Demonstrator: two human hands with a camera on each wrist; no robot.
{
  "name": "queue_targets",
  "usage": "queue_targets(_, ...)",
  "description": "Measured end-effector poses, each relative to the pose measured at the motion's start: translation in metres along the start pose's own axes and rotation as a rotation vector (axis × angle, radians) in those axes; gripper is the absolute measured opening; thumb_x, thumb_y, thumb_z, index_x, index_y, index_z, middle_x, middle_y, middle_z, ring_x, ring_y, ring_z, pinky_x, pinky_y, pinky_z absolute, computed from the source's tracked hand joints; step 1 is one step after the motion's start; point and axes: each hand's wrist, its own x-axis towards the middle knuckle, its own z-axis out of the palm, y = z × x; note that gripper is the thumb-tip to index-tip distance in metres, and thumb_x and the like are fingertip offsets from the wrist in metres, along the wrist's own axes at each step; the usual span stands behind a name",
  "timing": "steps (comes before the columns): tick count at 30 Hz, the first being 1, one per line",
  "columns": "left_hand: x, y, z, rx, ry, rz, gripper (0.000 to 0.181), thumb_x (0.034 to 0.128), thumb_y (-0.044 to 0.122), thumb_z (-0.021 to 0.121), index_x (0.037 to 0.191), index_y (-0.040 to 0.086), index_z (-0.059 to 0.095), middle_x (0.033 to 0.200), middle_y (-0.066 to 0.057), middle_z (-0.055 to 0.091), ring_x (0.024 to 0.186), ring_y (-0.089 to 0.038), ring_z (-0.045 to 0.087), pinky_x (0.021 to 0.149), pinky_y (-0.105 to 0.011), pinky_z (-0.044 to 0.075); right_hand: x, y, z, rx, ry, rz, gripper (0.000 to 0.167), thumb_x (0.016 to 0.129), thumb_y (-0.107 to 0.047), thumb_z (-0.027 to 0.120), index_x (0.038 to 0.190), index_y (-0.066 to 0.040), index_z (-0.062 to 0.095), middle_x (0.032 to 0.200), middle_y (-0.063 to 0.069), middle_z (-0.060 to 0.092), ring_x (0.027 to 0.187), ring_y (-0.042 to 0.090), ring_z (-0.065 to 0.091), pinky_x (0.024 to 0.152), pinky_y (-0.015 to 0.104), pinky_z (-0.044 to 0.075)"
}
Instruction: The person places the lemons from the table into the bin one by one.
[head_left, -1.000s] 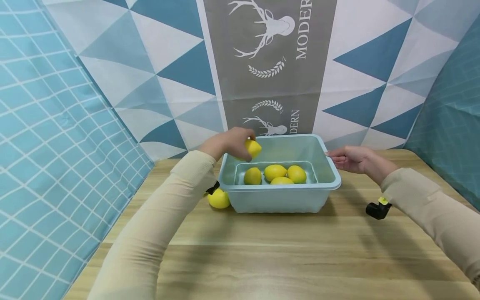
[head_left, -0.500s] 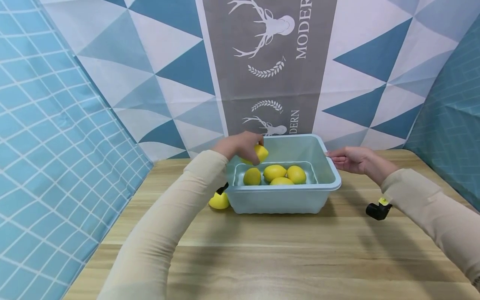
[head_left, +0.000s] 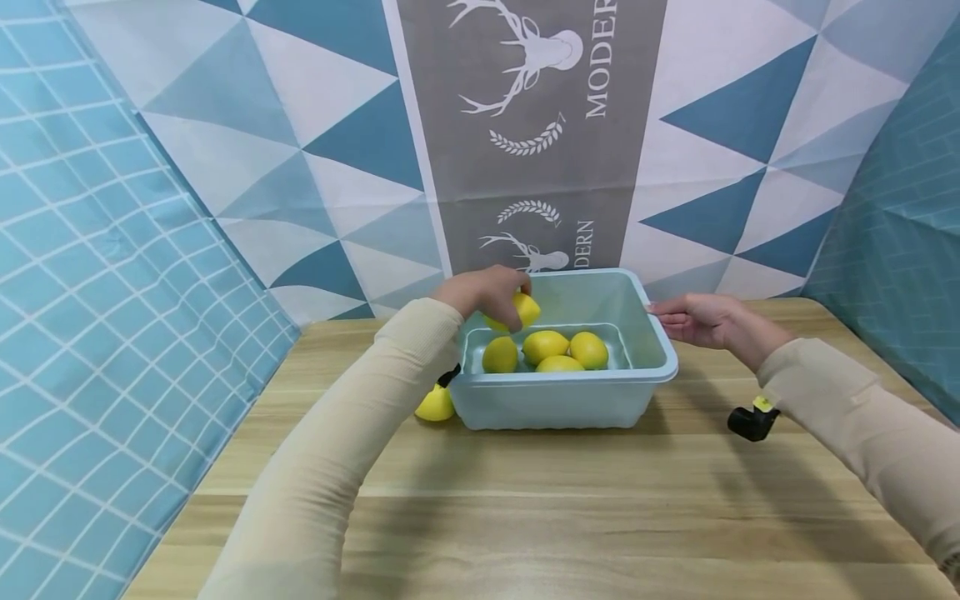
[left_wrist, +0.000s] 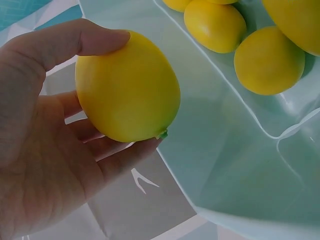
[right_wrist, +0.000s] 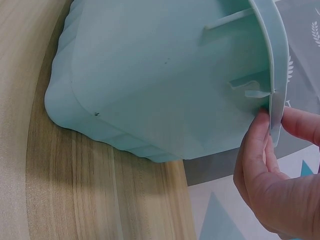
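Observation:
In the head view a pale blue-green plastic bin (head_left: 555, 407) stands upright on the table, with several lemons (head_left: 546, 346) on its floor. My left hand (head_left: 483, 293) grips another lemon (head_left: 528, 309) above the bin's left side. The left wrist view has that lemon (left_wrist: 131, 87) between thumb and fingers, its green stem end pointing down and right, apart from the lemons below. On the other side, my right hand (head_left: 701, 320) holds the bin's right edge. Thumb and fingers pinch the rim (right_wrist: 278, 65) in the right wrist view.
One more yellow lemon (head_left: 435, 406) lies on the wooden table (head_left: 570, 517) by the bin's left outer wall, partly hidden by the left sleeve. A patterned backdrop (head_left: 555, 158) stands close behind the bin. Black camera mounts (head_left: 752, 422) hang at both wrists.
My left hand has carried its lemon rightward from the bin's left rim to farther over the inside. The right hand keeps its hold on the rim. The view has shifted slightly.

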Motion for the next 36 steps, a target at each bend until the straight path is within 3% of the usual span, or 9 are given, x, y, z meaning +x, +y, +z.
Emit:
queue_targets(10, 0.002, -0.002, 0.000, 0.010, -0.033, -0.035, 0.057, 0.0759, 0.021, 0.070, 0.129, 0.015, 0.052, 0.123, -0.004, 0.055, 0.105, -0.021, 0.051, 0.095, -0.036, 0.048, 0.002, -0.002, 0.005, 0.014, -0.006, 0.000, 0.019, 0.094, -0.011, 0.059, 0.079, -0.015, 0.069, 0.082, -0.004, 0.067, 0.078, 0.005, 0.066, 0.080, 0.019, 0.057)
queue_targets(17, 0.001, -0.003, -0.003, 0.042, -0.078, -0.029, 0.058, 0.0811, 0.027, 0.070, 0.134, 0.015, 0.051, 0.135, -0.007, 0.053, 0.121, -0.023, 0.050, 0.104, -0.040, 0.046, 0.002, -0.003, 0.005, 0.017, -0.014, -0.002, 0.020, 0.094, -0.010, 0.058, 0.078, -0.015, 0.069, 0.081, -0.004, 0.068, 0.077, 0.005, 0.066, 0.079, 0.019, 0.057)
queue_targets(24, -0.009, -0.014, -0.007, -0.003, -0.003, 0.000, 0.053, 0.0841, 0.026, 0.066, 0.133, 0.013, 0.050, 0.141, -0.012, 0.050, 0.129, -0.027, 0.047, 0.106, -0.042, 0.045, 0.001, -0.003, 0.004, 0.011, -0.012, -0.008, 0.019, 0.093, -0.010, 0.058, 0.079, -0.015, 0.070, 0.081, -0.004, 0.068, 0.077, 0.004, 0.065, 0.079, 0.018, 0.057)
queue_targets(36, -0.040, -0.052, 0.001, -0.099, 0.174, 0.098, 0.049, 0.0854, 0.022, 0.063, 0.131, 0.008, 0.052, 0.135, -0.015, 0.055, 0.125, -0.034, 0.052, 0.106, -0.047, 0.044, 0.001, 0.000, 0.000, 0.015, -0.007, 0.003, 0.017, 0.093, -0.011, 0.059, 0.080, -0.016, 0.068, 0.083, -0.005, 0.066, 0.079, 0.004, 0.064, 0.079, 0.017, 0.056)
